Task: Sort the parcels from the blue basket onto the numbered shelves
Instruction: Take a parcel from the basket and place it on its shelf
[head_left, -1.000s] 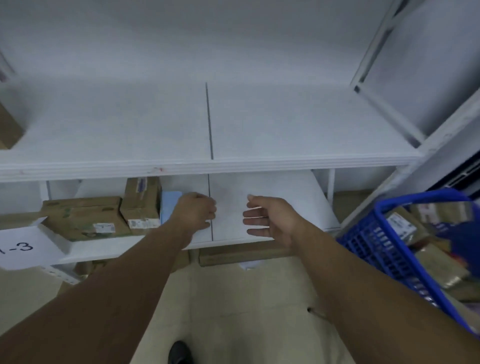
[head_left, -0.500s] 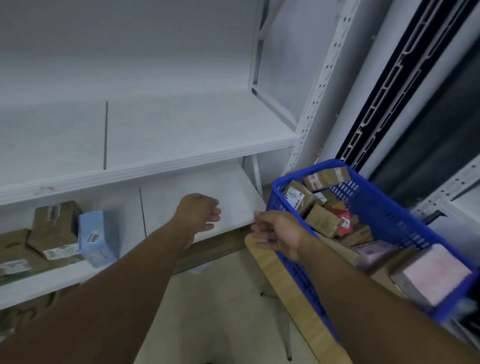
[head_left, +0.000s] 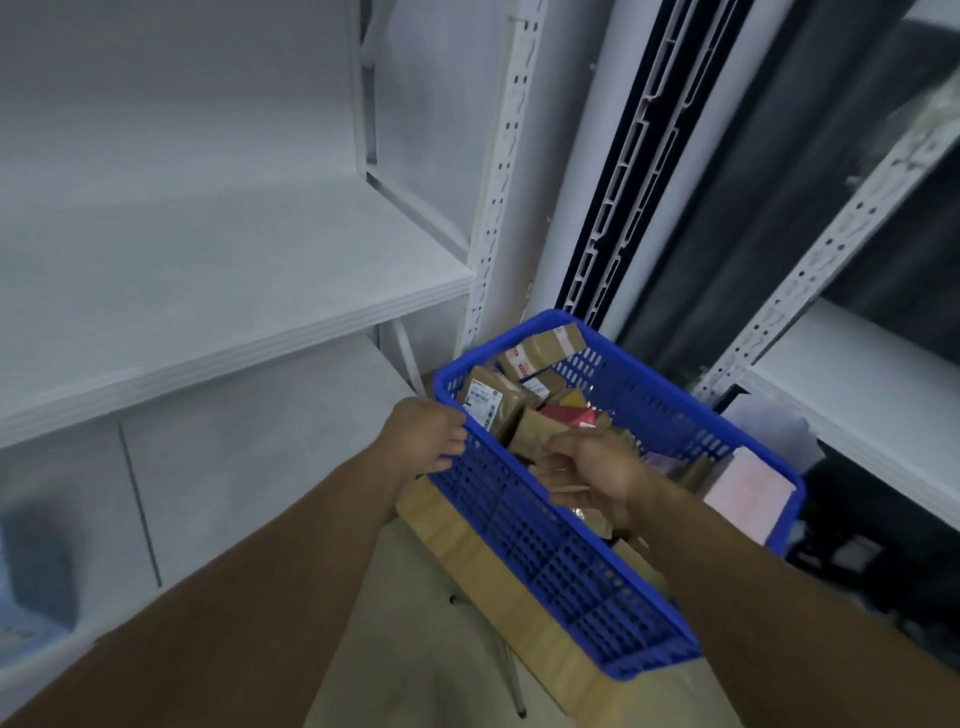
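The view has swung right, away from the lower shelf (head_left: 260, 441) where both hands were a second ago. They are now at the blue basket (head_left: 545, 551), so I judge one placement done and the next pick starting.

The left hand (head_left: 423, 439) grips the basket's rim at its near-left corner, thumb over the top and fingers curled on the outside wall. The right hand (head_left: 597, 475) has reached over the near wall, in among the parcels, with its fingers curled. Blur hides whether it has hold of one yet.

The basket sits on a narrow wooden desk (head_left: 467, 551), its near wall along the desk's front edge, and holds plenty: a labelled brown parcel (head_left: 493, 402) at the far-left corner, a red parcel (head_left: 569, 415) beside it, and a pink parcel (head_left: 748, 493) at the right end.

The way left is open. The upper shelf (head_left: 234, 312) lies bare to its front edge, and the lower shelf has free board by its right end. The white upright post (head_left: 498, 171) stands just behind the basket's far-left corner, so a lifted parcel should clear the rim before swinging left.
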